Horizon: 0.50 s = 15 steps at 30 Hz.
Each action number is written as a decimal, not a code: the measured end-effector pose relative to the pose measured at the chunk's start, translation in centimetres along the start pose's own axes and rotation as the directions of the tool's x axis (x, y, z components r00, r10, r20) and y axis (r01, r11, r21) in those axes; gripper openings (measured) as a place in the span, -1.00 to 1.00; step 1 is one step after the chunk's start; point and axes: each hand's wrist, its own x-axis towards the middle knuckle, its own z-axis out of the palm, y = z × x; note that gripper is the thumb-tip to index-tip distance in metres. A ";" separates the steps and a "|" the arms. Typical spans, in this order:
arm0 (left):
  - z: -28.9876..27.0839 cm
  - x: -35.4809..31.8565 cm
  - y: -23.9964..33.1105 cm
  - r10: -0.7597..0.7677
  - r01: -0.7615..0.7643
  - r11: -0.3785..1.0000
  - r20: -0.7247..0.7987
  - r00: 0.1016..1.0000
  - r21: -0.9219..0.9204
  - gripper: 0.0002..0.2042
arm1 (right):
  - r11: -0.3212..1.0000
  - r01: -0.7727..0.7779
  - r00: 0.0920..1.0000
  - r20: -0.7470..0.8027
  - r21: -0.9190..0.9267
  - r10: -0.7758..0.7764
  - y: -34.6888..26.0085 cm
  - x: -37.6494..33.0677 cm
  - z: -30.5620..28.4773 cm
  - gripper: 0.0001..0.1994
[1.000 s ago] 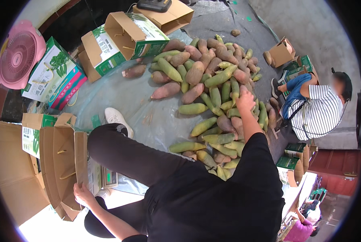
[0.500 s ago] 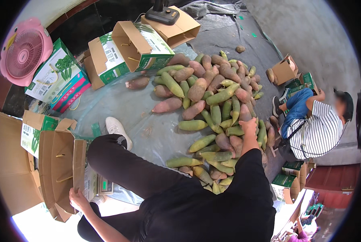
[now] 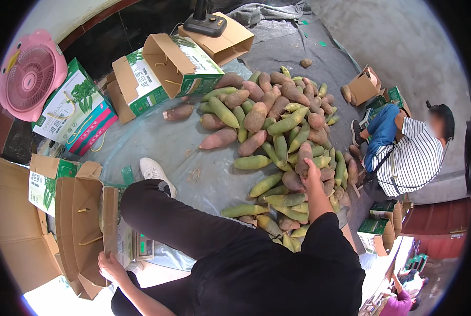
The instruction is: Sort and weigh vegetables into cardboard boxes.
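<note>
My right hand (image 3: 313,174) is closed around a reddish-brown, soil-covered radish (image 3: 303,157), held over the near right part of a large pile of radishes. Green radishes (image 3: 252,162) and reddish ones (image 3: 218,138) lie mixed together there. At the lower left, my left hand (image 3: 112,267) grips the edge of an open cardboard box (image 3: 110,221), fingers curled over its flap. The box stands on a small scale (image 3: 144,246) with a lit green display. How full the box is cannot be seen.
Printed cartons (image 3: 150,79) and a pink fan (image 3: 31,76) line the back left. To the right, a person in a striped shirt (image 3: 412,158) sits low beside more boxes (image 3: 380,231). A plastic sheet (image 3: 193,174) covers the floor. Others show at the lower right.
My right hand, earlier reaching into the pile, now holds a reddish-brown radish slightly to the left and nearer me. My left hand stays on the box edge; the view has shifted a little.
</note>
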 end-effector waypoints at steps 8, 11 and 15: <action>-0.2 0.0 -0.4 -0.003 0.002 0.998 -0.013 1.000 -0.069 -0.73 | 0.962 -0.036 0.970 0.222 -0.272 0.099 0.8 -7.0 5.2 -0.45; -2.0 -0.4 0.8 -0.018 0.016 0.995 -0.021 1.000 -0.100 -0.62 | 0.924 -0.015 0.919 0.358 -0.383 0.163 1.3 -9.1 9.8 -0.46; -2.4 -1.3 0.2 -0.002 -0.041 0.981 -0.222 0.975 -0.190 -0.60 | 0.848 0.203 0.775 0.609 -0.489 0.166 0.0 -14.1 15.8 -0.42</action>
